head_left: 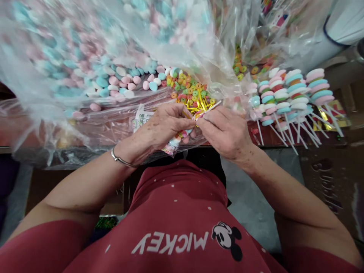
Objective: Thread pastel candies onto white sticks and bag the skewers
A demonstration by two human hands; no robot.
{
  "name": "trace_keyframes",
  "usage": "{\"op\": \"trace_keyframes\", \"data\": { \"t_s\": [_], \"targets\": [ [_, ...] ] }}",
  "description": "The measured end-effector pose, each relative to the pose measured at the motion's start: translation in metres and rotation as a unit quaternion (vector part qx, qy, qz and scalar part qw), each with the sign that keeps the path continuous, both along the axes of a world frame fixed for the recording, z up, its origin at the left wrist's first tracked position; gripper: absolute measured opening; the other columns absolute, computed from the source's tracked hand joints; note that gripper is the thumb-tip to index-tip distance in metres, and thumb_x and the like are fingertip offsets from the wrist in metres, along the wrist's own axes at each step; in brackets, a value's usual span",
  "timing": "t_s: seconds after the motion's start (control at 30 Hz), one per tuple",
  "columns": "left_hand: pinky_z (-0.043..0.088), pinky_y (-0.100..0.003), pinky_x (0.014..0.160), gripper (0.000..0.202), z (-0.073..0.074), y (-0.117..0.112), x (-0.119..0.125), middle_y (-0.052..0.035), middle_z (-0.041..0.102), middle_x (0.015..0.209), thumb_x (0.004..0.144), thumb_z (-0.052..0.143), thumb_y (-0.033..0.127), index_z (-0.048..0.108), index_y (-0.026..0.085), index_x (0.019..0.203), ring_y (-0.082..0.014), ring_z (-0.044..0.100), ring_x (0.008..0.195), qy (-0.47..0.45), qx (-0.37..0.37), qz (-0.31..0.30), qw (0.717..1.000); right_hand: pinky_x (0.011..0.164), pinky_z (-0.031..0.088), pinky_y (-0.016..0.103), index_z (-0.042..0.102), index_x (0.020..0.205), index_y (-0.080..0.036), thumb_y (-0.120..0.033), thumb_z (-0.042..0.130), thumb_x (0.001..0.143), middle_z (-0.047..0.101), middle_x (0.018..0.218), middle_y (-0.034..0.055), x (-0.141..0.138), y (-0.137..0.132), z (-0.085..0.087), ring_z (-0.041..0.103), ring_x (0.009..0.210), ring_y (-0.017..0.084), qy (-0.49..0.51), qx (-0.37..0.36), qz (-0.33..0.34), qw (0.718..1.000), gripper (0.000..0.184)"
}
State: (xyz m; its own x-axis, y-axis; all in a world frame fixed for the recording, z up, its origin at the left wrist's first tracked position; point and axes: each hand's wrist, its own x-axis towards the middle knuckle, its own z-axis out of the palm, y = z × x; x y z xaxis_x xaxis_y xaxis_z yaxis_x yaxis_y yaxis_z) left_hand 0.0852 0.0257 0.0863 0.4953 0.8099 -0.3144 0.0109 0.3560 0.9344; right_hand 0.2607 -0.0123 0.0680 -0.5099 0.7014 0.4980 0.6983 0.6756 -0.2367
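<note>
My left hand (167,123) is closed around a candy skewer (173,145) in a printed clear wrapper, its lower end showing below the palm. The fingertips of my right hand (227,131) meet those of the left at the gathered neck of the wrapper. A white stick (214,105) pokes up past the right fingers. Whether a tie is between the fingertips is hidden. Just beyond the hands lies a pile of gold twist ties (200,101). A flat printed wrapper (141,118) is beside my left hand.
Large clear bags hold pastel marshmallows (113,80) and, further right, ring gummies (187,85). Several finished-looking candy skewers (295,94) are stacked at the right, sticks over the table edge. Crumpled clear plastic (71,132) covers the left side. A cardboard box (327,178) stands lower right.
</note>
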Motion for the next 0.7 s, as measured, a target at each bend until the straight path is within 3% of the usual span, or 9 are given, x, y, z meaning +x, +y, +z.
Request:
{"op": "trace_keyframes", "data": {
  "t_s": [0.1,0.2,0.3,0.4,0.5,0.7],
  "targets": [
    [0.042,-0.018,0.039,0.015,0.001,0.007,-0.001,0.0011,0.061,0.052,0.072,0.069,0.009,0.059,0.013,0.061,-0.0084,0.054,0.041,0.051,0.036,-0.083,0.995,0.082,0.048,0.036,0.065,0.089,-0.017,-0.029,0.035,0.103,0.064,0.088,0.0027,0.002,0.005,0.006,0.057,0.091,0.015,-0.057,-0.006,0.025,0.998,0.036],
    [0.041,-0.018,0.040,0.014,0.001,0.015,-0.003,0.0000,0.062,0.051,0.069,0.065,0.005,0.064,0.013,0.057,-0.0096,0.055,0.043,0.111,0.073,-0.220,0.966,0.085,0.048,0.033,0.063,0.085,-0.020,-0.030,0.032,0.104,0.067,0.102,-0.0013,0.003,0.011,0.013,0.057,0.092,0.012,-0.070,-0.063,0.111,0.989,0.039],
    [0.043,-0.020,0.040,0.010,-0.002,0.022,-0.007,-0.0007,0.064,0.051,0.063,0.067,0.006,0.067,0.014,0.056,-0.0115,0.056,0.043,0.112,0.031,-0.321,0.940,0.083,0.050,0.029,0.064,0.082,-0.022,-0.031,0.036,0.103,0.069,0.101,-0.0038,0.003,0.015,0.022,0.058,0.085,0.009,-0.040,-0.130,0.202,0.970,0.036],
    [0.043,-0.021,0.039,0.008,-0.005,0.026,-0.009,0.0003,0.063,0.049,0.058,0.072,0.010,0.067,0.015,0.055,-0.0119,0.055,0.040,0.086,-0.028,-0.352,0.932,0.081,0.050,0.026,0.065,0.080,-0.023,-0.035,0.043,0.101,0.069,0.088,-0.0048,0.003,0.016,0.033,0.059,0.080,0.008,-0.010,-0.184,0.233,0.955,0.033],
    [0.041,-0.022,0.038,0.009,-0.002,0.028,-0.009,0.0005,0.061,0.045,0.056,0.074,0.012,0.066,0.015,0.053,-0.0124,0.054,0.039,0.097,-0.013,-0.342,0.934,0.078,0.050,0.026,0.065,0.080,-0.023,-0.040,0.043,0.101,0.066,0.081,-0.0043,0.002,0.014,0.040,0.058,0.079,0.009,-0.035,-0.196,0.222,0.954,0.035],
    [0.044,-0.023,0.041,0.011,0.012,0.032,-0.009,-0.0017,0.063,0.051,0.064,0.069,0.014,0.066,0.016,0.054,-0.0134,0.057,0.044,0.128,0.032,-0.422,0.897,0.071,0.050,0.031,0.064,0.091,-0.017,-0.027,0.028,0.105,0.063,0.085,0.0037,-0.002,0.002,0.039,0.058,0.084,0.016,-0.119,-0.092,0.187,0.971,0.039]
  ]
}}
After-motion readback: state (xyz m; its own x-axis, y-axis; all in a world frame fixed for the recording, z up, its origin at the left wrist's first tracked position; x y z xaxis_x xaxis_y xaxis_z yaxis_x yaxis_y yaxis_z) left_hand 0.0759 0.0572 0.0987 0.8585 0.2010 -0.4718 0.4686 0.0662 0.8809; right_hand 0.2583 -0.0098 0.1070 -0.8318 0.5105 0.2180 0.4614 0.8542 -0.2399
